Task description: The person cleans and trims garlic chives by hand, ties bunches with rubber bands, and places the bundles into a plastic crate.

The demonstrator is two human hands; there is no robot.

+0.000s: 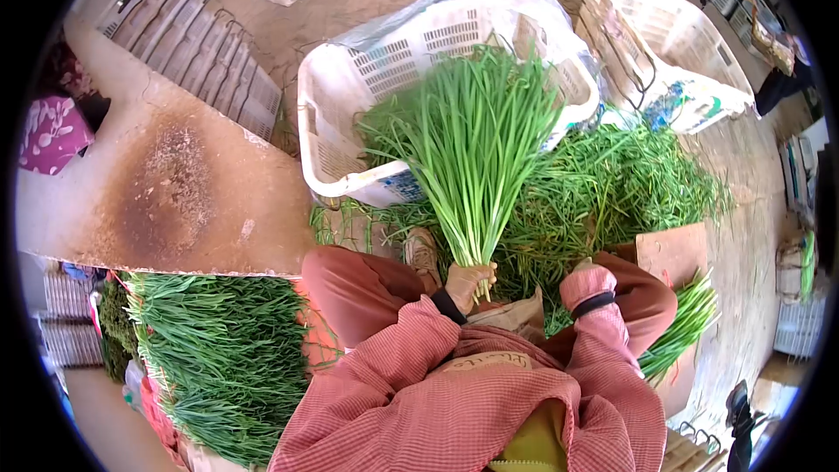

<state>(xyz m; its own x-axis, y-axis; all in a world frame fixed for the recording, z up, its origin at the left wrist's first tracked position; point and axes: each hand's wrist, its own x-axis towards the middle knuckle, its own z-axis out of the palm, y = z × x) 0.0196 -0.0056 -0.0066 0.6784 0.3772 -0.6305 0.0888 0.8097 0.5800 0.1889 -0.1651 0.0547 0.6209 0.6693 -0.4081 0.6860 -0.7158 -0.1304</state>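
Observation:
My left hand [472,283] is closed around the pale stem ends of a bunch of garlic chives [485,149]. The long green leaves fan upward, overlapping the front rim of a white plastic basket [345,183]. My right hand [583,266] is by my right knee, mostly covered by its sleeve, and its fingers are hidden. Beneath and beyond both hands spreads a heap of loose green leaves [612,179]. A smaller bundle of chives [682,328] lies by a cardboard sheet [673,253] to the right of my leg.
A large pile of chives [223,358] lies at left, beside a stained tabletop [175,183]. Stacked white crates [201,52] stand behind it. Another white basket [673,26] is at the upper right, with other people partly visible at the far right.

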